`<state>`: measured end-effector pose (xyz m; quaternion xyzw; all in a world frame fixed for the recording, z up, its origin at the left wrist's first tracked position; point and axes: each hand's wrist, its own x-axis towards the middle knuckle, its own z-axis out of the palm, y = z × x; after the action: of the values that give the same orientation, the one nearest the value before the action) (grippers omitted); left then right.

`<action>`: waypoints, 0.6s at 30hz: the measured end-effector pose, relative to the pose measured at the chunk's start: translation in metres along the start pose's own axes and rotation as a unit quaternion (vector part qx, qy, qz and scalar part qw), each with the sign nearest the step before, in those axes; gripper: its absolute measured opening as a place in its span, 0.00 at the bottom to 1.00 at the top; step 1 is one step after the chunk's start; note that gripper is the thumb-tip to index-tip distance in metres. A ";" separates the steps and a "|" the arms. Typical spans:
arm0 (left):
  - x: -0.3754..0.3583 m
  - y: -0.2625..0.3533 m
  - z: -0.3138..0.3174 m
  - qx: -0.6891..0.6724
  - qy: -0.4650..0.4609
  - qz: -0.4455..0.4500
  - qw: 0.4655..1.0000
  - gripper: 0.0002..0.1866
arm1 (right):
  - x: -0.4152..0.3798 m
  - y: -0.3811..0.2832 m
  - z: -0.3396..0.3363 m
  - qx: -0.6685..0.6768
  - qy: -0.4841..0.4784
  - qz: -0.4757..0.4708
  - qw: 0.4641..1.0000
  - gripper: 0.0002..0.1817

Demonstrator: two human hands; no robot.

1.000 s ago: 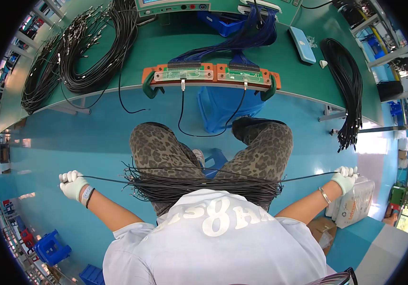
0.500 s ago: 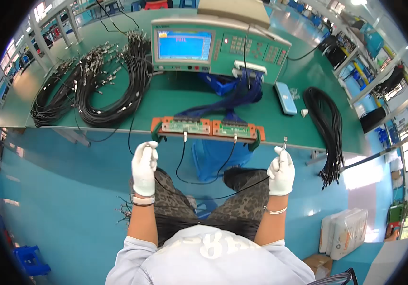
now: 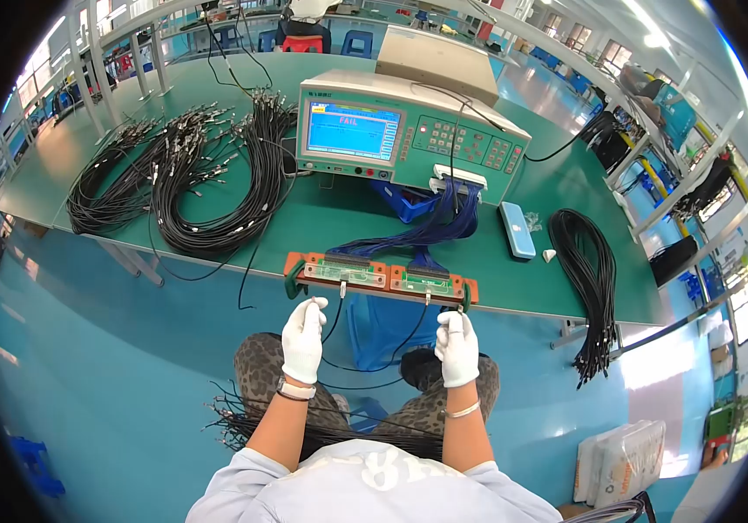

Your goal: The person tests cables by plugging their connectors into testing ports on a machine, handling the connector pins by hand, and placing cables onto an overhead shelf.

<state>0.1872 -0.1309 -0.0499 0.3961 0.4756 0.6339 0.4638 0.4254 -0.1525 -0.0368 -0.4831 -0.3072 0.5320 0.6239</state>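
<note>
My left hand (image 3: 302, 342), in a white glove, is pinched shut on one end of a black cable just below the left part of the test fixture (image 3: 365, 277). My gloved right hand (image 3: 457, 350) pinches the cable's other end near the fixture's right side, with a small metal tip at the fingers. This held cable (image 3: 361, 387) sags between my hands, partly hidden. Another black cable (image 3: 396, 356) hangs in a loop, with its two ends plugged into the fixture's front. Blue ribbon wires (image 3: 417, 234) join the fixture to the tester (image 3: 409, 131), whose screen reads FAIL.
Bundles of black cables (image 3: 217, 222) lie on the table's left, and another bundle (image 3: 585, 279) hangs over its front right edge. A light blue case (image 3: 517, 230) lies beside the tester. More cables (image 3: 256, 427) rest across my lap. White sacks (image 3: 622, 462) stand on the floor.
Both hands have moved inward and closer to the fixture, the right one clearly leftward, each still holding a cable end. The view has tilted up.
</note>
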 end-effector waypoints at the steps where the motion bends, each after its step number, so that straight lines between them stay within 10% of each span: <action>1: 0.000 0.003 0.003 -0.007 0.021 -0.010 1.000 0.12 | 0.001 0.005 0.002 -0.037 0.026 -0.008 0.999 0.14; 18: 0.026 0.001 0.035 -0.069 -0.035 -0.136 0.988 0.14 | 0.034 0.034 0.027 0.137 -0.013 -0.006 0.990 0.13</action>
<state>0.2138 -0.0979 -0.0388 0.3167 0.4634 0.5819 0.5885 0.3972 -0.1133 -0.0635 -0.3837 -0.2424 0.5717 0.6835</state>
